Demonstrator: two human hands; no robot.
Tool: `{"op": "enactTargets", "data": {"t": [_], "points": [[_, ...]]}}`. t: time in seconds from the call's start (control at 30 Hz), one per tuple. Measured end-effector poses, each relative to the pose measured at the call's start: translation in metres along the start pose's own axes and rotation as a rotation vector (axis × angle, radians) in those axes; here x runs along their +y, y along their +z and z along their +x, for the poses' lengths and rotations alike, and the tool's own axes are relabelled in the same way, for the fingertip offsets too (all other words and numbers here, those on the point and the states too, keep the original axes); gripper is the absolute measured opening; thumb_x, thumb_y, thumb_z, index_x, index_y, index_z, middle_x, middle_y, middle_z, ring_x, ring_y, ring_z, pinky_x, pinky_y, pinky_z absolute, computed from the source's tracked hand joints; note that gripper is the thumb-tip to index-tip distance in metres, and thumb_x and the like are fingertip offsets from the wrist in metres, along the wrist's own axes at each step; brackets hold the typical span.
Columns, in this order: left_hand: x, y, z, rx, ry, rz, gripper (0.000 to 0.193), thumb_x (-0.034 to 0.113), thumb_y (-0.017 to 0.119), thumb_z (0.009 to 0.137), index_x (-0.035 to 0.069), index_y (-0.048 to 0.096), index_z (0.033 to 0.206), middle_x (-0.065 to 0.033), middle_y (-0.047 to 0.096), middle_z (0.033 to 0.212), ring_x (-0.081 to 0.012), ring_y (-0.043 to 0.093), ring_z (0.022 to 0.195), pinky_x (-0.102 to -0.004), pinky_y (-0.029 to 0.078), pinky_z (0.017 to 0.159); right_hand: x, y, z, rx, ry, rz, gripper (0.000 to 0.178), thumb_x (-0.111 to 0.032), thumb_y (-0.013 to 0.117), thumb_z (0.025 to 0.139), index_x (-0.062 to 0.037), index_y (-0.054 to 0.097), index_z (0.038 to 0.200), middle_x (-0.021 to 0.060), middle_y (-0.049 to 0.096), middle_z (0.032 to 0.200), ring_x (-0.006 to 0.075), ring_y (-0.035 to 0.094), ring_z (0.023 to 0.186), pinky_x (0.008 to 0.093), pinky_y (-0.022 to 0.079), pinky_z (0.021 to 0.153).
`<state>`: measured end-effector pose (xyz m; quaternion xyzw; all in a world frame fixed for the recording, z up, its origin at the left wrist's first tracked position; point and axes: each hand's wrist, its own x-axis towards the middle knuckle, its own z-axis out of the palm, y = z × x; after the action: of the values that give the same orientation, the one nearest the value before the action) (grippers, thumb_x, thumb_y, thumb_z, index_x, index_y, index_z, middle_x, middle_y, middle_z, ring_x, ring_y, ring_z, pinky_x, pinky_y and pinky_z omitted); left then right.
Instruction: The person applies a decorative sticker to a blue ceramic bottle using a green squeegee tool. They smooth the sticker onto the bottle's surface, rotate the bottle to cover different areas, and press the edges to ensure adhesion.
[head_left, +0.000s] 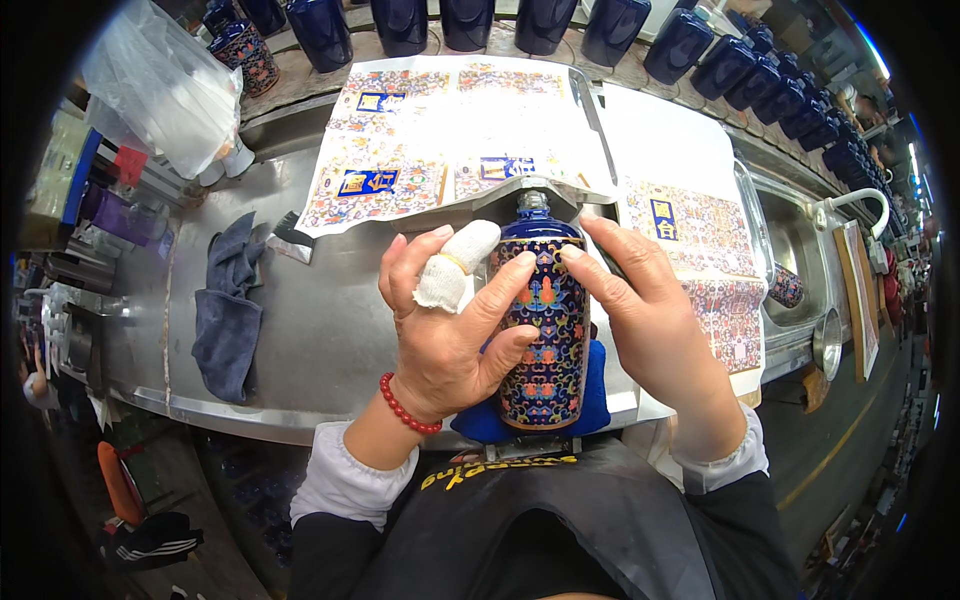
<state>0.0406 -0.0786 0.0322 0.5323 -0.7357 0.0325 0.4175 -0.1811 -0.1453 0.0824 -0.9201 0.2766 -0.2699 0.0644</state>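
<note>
A dark blue bottle (543, 340) with a colourful floral pattern lies in front of me, neck pointing away. A blue cloth (597, 392) is under it. My left hand (440, 345) is open along its left side, with forefinger and thumb touching the patterned face. A white cloth finger cover (456, 266) sits on one of that hand's raised fingers, and a red bead bracelet (408, 404) circles the wrist. From the right, my right hand (645, 300) reaches in with fingers stretched out, one fingertip on the upper patterned face and another near the bottle's shoulder.
Printed floral sheets (400, 150) lie beyond the bottle, and more sheets (700, 240) are at the right. A dark cloth (230, 310) rests on the metal worktop (300, 345). Plain blue bottles (467, 22) line the back. A sink (800, 240) holding a patterned bottle stands at right.
</note>
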Motion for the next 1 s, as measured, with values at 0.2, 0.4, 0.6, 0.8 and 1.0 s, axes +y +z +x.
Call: {"op": "enactTargets", "data": {"t": [0.2, 0.4, 0.6, 0.8, 1.0], "points": [[0.002, 0.0, -0.001, -0.037, 0.026, 0.01, 0.051, 0.055, 0.06, 0.096, 0.016, 0.075, 0.124, -0.0143, 0.066, 0.128, -0.034, 0.042, 0.13, -0.0528, 0.019, 0.118, 0.003, 0.003, -0.002, 0.025, 0.007, -0.007, 0.056, 0.007, 0.068, 0.076, -0.0056, 0.066, 0.131, 0.0223, 0.06, 0.134, 0.0407, 0.06, 0.117, 0.0457, 0.053, 0.096], [0.0, 0.002, 0.0, 0.007, -0.024, -0.079, 0.053, 0.056, 0.059, 0.096, 0.015, 0.074, 0.125, -0.0153, 0.065, 0.129, -0.0351, 0.043, 0.129, -0.0524, 0.021, 0.117, 0.005, -0.003, 0.008, 0.129, -0.004, 0.045, 0.054, 0.008, 0.067, 0.077, -0.006, 0.067, 0.13, 0.0235, 0.06, 0.132, 0.041, 0.062, 0.115, 0.0453, 0.053, 0.096], [-0.004, 0.003, 0.0, 0.006, -0.004, -0.087, 0.053, 0.054, 0.06, 0.096, 0.013, 0.073, 0.126, -0.016, 0.065, 0.13, -0.0359, 0.042, 0.129, -0.0517, 0.022, 0.117, -0.006, -0.003, 0.006, -0.005, 0.07, 0.01, 0.054, 0.011, 0.066, 0.08, -0.0129, 0.069, 0.129, 0.0184, 0.059, 0.14, 0.0392, 0.056, 0.127, 0.0463, 0.048, 0.106], [-0.007, 0.002, 0.0, -0.014, 0.012, -0.056, 0.054, 0.054, 0.059, 0.099, 0.009, 0.074, 0.124, -0.0183, 0.063, 0.131, -0.0367, 0.04, 0.131, -0.046, 0.032, 0.115, -0.011, -0.002, 0.006, -0.062, 0.041, -0.083, 0.049, 0.001, 0.068, 0.082, -0.015, 0.07, 0.129, 0.0184, 0.057, 0.141, 0.0404, 0.054, 0.128, 0.0473, 0.047, 0.106], [-0.007, 0.001, 0.0, -0.019, 0.026, -0.018, 0.055, 0.055, 0.059, 0.098, 0.009, 0.074, 0.124, -0.0185, 0.063, 0.131, -0.0366, 0.04, 0.131, -0.0474, 0.031, 0.115, -0.011, 0.002, 0.009, -0.045, 0.011, -0.122, 0.048, -0.006, 0.069, 0.079, -0.0113, 0.069, 0.127, 0.0179, 0.057, 0.138, 0.0369, 0.054, 0.124, 0.0455, 0.047, 0.098]]}}
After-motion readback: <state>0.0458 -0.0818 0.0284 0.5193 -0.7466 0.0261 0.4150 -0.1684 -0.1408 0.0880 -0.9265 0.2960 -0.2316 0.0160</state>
